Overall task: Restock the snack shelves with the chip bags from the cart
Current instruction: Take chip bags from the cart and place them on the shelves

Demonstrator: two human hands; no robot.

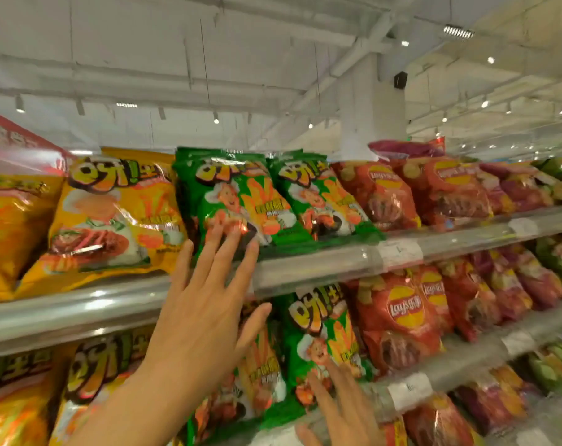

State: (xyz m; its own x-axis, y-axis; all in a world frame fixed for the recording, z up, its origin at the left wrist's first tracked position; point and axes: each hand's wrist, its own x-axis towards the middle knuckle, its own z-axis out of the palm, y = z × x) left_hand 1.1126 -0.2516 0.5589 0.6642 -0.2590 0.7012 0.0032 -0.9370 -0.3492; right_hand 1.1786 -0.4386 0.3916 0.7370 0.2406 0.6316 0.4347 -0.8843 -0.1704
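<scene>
left hand (202, 304) raised to the top shelf (321, 268), fingers straight and spread, grip released, fingertips (223, 233) pressing flat against the lower front of a green chip bag (231, 201). thumb stretched out to the right, below the shelf's clear front rail. green chip bag standing upright on the top shelf, leaning back a little, just beside a second green bag (318, 201) to its right and a yellow chip bag (112, 214) to its left. more yellow bags at the far left edge of the same shelf. red lay's bags (382, 194) further right along the top shelf, with purple and green bags beyond them, blurred.

right hand (340, 410) low in the picture, at the second shelf (466, 358), fingers extended and relaxed, grip released, fingertips resting on the bottom of another green bag (324, 336) standing there. touching rather than grasping, though motion blur softens the detail. red lay's bag (401, 320) just to the right of that one, more red bags behind and beyond. yellow bags (89, 371) on the second shelf at the left, partly hidden behind the left forearm. white price labels (400, 252) stuck on the clear rails. white ceiling with spot lamps above the shelving. cart not in view.
</scene>
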